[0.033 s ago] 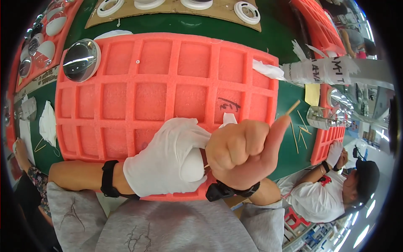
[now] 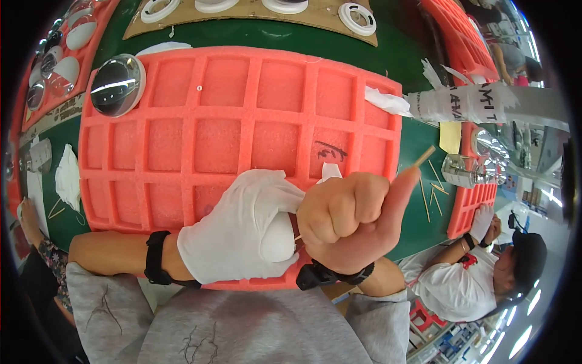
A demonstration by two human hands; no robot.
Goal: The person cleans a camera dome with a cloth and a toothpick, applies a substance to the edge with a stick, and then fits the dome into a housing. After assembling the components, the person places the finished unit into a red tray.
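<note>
My left hand (image 2: 233,227), in a white glove, is closed around a smooth white rounded piece (image 2: 279,238) near the tray's front edge. Bare and curled into a fist, my right hand (image 2: 351,218) grips a thin wooden stick (image 2: 426,156). One end sticks out past the thumb; a thin tip shows below the fist, close to the white piece. Whether that tip touches it, I cannot tell. Both hands are over a red foam tray (image 2: 242,115) with square compartments. A clear dome with a dark inside and white rim (image 2: 118,86) rests in its far left corner.
White rings (image 2: 356,19) lie on cardboard at the back. Several loose sticks (image 2: 438,188) are right of the tray, near a plastic-wrapped post (image 2: 454,104). A white glove (image 2: 68,177) lies at left. Another tray of domes (image 2: 63,73) stands far left. A co-worker (image 2: 467,279) sits at right.
</note>
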